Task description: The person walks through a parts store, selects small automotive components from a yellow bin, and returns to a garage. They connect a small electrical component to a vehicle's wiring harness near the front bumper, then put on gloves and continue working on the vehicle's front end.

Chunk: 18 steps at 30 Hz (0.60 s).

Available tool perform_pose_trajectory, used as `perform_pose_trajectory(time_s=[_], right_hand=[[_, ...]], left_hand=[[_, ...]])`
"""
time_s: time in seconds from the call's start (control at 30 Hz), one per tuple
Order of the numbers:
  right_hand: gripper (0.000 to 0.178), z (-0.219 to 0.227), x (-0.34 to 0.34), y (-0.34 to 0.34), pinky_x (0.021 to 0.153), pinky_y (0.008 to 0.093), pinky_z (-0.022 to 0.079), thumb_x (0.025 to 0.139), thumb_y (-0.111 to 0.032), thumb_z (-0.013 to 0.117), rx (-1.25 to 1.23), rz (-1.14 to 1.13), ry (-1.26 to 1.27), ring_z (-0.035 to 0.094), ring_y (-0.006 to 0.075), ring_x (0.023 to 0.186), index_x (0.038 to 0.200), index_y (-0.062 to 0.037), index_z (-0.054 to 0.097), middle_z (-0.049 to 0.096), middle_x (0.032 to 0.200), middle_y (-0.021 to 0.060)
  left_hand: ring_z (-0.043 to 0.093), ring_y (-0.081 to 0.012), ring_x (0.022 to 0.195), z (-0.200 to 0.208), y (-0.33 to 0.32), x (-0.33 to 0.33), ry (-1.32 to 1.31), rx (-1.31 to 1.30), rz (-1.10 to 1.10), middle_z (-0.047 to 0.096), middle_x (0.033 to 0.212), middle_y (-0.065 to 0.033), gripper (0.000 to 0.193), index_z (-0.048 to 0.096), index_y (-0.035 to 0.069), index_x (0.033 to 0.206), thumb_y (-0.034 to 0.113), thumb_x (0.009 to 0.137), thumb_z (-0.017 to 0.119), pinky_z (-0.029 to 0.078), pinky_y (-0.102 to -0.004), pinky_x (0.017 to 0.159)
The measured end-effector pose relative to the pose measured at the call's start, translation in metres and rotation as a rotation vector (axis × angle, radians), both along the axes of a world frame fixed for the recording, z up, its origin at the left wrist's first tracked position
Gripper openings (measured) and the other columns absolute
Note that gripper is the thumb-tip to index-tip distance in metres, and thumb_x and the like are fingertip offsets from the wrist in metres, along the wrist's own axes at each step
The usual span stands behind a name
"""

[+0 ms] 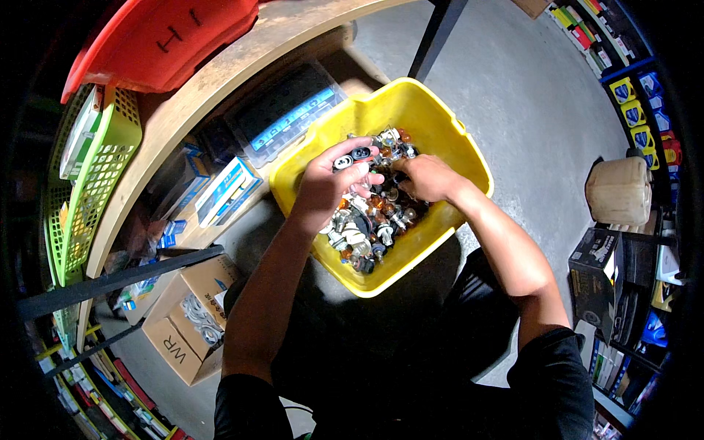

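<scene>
A yellow plastic tub [469, 158] stands in front of me with a heap of small automotive light bulbs [381, 213] in it, some clear, some amber. Over the tub's left part, my left hand [326, 183] is closed around a few bulbs [360, 154] with dark and pale round bases showing between the fingers. My right hand [427, 178] reaches down into the heap from the right, its fingers curled among the bulbs. Its fingertips are partly hidden, and I cannot make out what they grip.
A wooden shelf [117, 198] curves along the left, bearing a red bin [161, 51] and a green basket [110, 147]. Below are a clear organizer case [286, 125] and an open cardboard box [176, 345]. At right stand a beige jerrycan [618, 191] and a black box [595, 271].
</scene>
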State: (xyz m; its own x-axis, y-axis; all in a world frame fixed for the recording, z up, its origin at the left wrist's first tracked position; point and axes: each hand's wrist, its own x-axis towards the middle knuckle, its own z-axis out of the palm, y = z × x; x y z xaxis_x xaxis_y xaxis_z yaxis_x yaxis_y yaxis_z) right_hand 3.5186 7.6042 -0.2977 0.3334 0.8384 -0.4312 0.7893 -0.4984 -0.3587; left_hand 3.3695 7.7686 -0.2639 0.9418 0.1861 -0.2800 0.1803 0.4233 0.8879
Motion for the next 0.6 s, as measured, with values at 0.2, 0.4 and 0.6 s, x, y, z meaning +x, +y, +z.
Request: perform_pose_trajectory(time_s=[0.2, 0.4, 0.6], right_hand=[[0.031, -0.0089, 0.0080, -0.0008, 0.083, 0.0455, 0.049, 0.076, -0.015, 0.062, -0.039, -0.005, 0.020, 0.062, 0.0361, 0.095, 0.106, -0.0061, 0.061, 0.065, 0.098, 0.0203], [0.032, -0.0028, 0.0051, 0.0013, 0.084, 0.0451, 0.049, 0.076, -0.016, 0.062, -0.072, -0.030, 0.048, 0.062, 0.0361, 0.096, 0.106, -0.0059, 0.061, 0.065, 0.099, 0.0197], [0.037, -0.0025, 0.0106, -0.0006, 0.081, 0.0465, 0.048, 0.074, -0.015, 0.063, -0.074, -0.015, 0.042, 0.061, 0.0387, 0.092, 0.110, -0.0058, 0.060, 0.065, 0.093, 0.0219]], left_hand=[[0.066, -0.0242, 0.092, -0.0028, -0.0013, 0.0005, -0.010, 0.005, -0.004, 0.056, 0.125, -0.0168, 0.046, 0.041, -0.004, 0.133, 0.008, 0.090, 0.051, 0.051, -0.0280, 0.070], [0.067, -0.0240, 0.091, -0.0016, -0.0011, -0.0001, 0.000, 0.031, 0.006, 0.056, 0.124, -0.0163, 0.045, 0.042, -0.004, 0.132, 0.007, 0.089, 0.051, 0.052, -0.0281, 0.069], [0.068, -0.0254, 0.086, -0.0049, 0.0014, 0.0013, 0.017, 0.005, 0.074, 0.058, 0.120, -0.0176, 0.043, 0.045, -0.002, 0.129, 0.008, 0.088, 0.052, 0.053, -0.0264, 0.064]])
